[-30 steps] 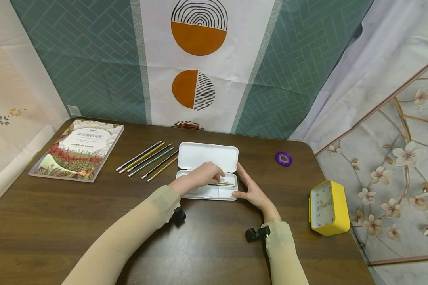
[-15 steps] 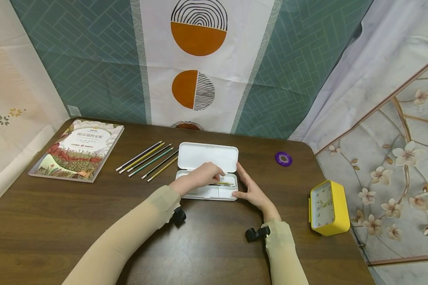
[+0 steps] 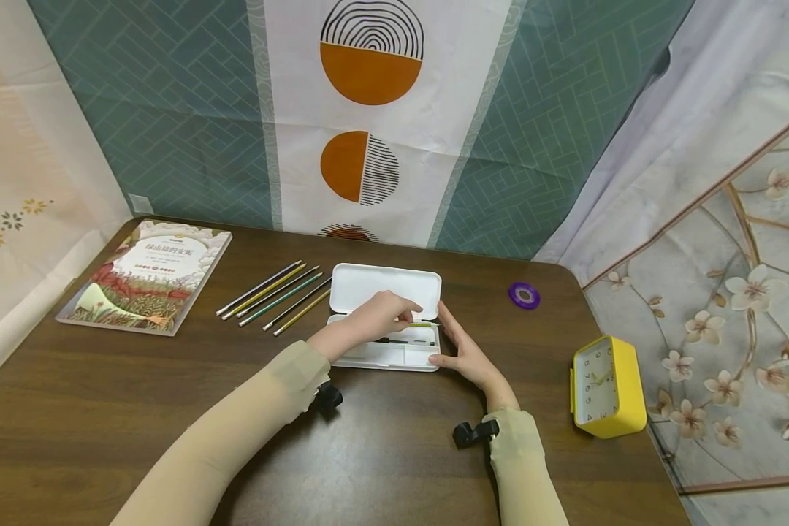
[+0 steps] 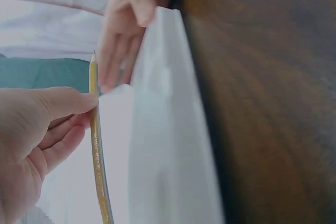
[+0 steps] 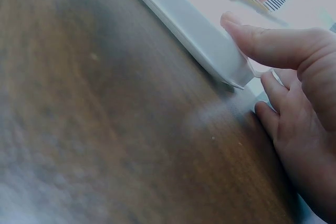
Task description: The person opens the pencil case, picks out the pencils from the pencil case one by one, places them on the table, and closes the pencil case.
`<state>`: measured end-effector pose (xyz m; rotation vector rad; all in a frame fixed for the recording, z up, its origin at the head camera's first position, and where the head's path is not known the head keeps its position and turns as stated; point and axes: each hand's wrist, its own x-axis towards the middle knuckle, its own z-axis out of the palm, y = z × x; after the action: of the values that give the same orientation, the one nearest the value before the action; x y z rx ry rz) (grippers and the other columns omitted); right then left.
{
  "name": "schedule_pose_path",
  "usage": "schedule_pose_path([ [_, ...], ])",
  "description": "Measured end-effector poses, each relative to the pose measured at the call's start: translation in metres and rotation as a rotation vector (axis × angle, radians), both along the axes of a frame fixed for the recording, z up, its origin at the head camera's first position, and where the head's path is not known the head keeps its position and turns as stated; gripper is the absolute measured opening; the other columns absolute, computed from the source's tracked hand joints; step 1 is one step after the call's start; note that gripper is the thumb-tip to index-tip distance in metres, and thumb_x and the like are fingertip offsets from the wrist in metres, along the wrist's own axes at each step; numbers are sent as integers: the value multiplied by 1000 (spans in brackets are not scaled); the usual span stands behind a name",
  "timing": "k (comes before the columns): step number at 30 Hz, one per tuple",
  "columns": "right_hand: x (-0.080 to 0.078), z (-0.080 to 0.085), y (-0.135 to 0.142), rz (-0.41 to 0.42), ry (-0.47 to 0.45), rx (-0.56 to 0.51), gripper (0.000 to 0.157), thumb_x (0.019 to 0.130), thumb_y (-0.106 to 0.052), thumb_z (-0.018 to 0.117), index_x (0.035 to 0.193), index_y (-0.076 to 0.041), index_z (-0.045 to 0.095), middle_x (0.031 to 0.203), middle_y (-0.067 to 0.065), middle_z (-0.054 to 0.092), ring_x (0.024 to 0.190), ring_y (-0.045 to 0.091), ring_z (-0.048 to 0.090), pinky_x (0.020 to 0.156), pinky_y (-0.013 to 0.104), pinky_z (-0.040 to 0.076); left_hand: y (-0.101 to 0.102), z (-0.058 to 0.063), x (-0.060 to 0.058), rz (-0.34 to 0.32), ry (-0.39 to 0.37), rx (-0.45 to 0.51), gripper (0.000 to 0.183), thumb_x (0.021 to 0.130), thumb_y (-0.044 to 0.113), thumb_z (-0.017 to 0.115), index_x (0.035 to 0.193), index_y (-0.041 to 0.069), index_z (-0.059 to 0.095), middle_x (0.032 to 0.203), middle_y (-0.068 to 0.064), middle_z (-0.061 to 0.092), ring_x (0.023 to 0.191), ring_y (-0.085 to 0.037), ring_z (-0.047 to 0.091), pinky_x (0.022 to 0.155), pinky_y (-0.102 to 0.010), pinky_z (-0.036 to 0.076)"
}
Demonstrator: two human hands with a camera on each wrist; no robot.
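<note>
My left hand (image 3: 378, 317) pinches a yellow pencil (image 4: 98, 150) between thumb and fingers, above the white pencil case (image 3: 368, 356). The pencil's sharpened tip points right, towards my other hand. The case lies with its lid (image 3: 385, 286) folded back, away from me. Something thin and dark lies in the back compartment, partly hidden under the left hand. At the case's right end is my right hand (image 3: 465, 353), fingers extended along the side and thumb (image 5: 262, 43) resting on the front corner. No other thing is in that hand.
Several pencils (image 3: 279, 296) lie slanted on the brown table (image 3: 394, 446), left of the case. A book (image 3: 151, 277) is at the far left. To the right are a purple ring-shaped roll (image 3: 524, 295) and a yellow alarm clock (image 3: 621, 387). Patterned cloth hangs behind.
My left hand has lifted the yellow pencil out of the case's back compartment, up and slightly away from me. The right hand stays at the case's end. The head view shifted slightly.
</note>
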<state>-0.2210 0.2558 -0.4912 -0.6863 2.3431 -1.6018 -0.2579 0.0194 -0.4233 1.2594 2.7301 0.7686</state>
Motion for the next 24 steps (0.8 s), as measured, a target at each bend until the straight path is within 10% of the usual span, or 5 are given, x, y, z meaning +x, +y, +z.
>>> schedule_pose_path([
  [11, 2, 2, -2, -1, -20, -11, 101, 83, 3, 71, 158, -8, 5, 165, 12, 3, 152, 32, 5, 120, 53, 9, -24, 46, 0, 81, 75, 71, 32, 90, 3, 67, 121, -1, 67, 93, -6, 76, 88, -18, 71, 81, -32, 56],
  [19, 3, 2, -1, -4, -18, -4, 101, 83, 2, 72, 158, -10, 5, 165, 11, 2, 152, 30, 5, 114, 13, 15, -65, 75, -5, 216, 121, 131, 38, 88, 2, 69, 126, 2, 65, 96, -9, 76, 89, -22, 71, 77, -34, 57],
  [24, 3, 1, -1, -4, -8, 9, 102, 83, 2, 72, 158, -10, 4, 165, 11, 2, 152, 31, 5, 117, 20, 15, -99, 78, -13, 295, 147, 184, 36, 87, 1, 69, 123, 0, 66, 93, -12, 75, 85, -26, 71, 78, -39, 57],
])
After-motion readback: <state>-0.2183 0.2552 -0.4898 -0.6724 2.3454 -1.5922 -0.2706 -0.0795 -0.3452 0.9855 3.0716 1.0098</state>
